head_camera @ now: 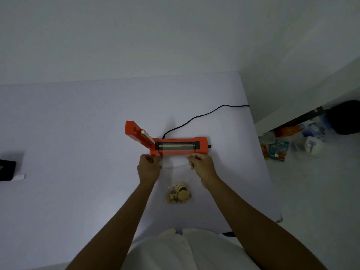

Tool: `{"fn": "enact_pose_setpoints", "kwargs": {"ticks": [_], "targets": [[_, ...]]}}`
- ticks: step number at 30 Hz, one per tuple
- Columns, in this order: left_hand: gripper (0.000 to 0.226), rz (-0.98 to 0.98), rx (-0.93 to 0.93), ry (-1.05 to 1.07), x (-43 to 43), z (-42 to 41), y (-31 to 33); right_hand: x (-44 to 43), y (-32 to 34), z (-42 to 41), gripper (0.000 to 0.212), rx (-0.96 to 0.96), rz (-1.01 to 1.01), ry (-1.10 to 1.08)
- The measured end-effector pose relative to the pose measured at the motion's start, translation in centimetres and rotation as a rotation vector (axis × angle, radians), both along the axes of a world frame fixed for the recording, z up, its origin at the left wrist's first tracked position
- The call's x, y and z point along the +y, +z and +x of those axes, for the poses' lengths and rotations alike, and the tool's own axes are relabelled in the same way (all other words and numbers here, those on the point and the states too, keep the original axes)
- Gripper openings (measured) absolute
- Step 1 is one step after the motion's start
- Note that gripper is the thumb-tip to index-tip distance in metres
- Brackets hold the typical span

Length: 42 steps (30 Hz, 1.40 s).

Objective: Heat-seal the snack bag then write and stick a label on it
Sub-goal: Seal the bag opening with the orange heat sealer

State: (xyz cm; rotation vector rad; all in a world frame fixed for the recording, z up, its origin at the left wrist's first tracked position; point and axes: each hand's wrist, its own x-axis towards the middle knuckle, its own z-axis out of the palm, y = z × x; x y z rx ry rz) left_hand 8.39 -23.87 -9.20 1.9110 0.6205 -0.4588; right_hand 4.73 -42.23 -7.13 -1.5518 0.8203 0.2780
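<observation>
now left hand (pixel 149 166) and right hand (pixel 202 165) pinch snack bag (pixel 176 164) mouth beside open sealer (pixel 179 146).

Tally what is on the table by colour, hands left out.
Orange: 1, the heat sealer
Black: 2, the power cord and a dark device
White: 1, a small block
Clear: 1, the snack bag
Total: 5
</observation>
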Motion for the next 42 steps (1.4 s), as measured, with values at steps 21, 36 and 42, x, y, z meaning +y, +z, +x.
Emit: {"fn": "enact_pose_setpoints", "kwargs": {"ticks": [21,36,42], "targets": [[0.044,0.009,-0.352,-0.579,3.3,4.7,0.7,0.0,-0.1,0.5,0.018,-0.064,-0.066,0.029],[0.043,0.007,-0.298,-0.548,3.1,4.6,0.7,0.2,1.1,1.5,0.019,-0.145,-0.183,0.115],[0.040,0.000,-0.304,-0.553,3.1,4.6,1.0,0.6,2.2,1.5,0.018,-0.194,-0.205,0.146]]}}
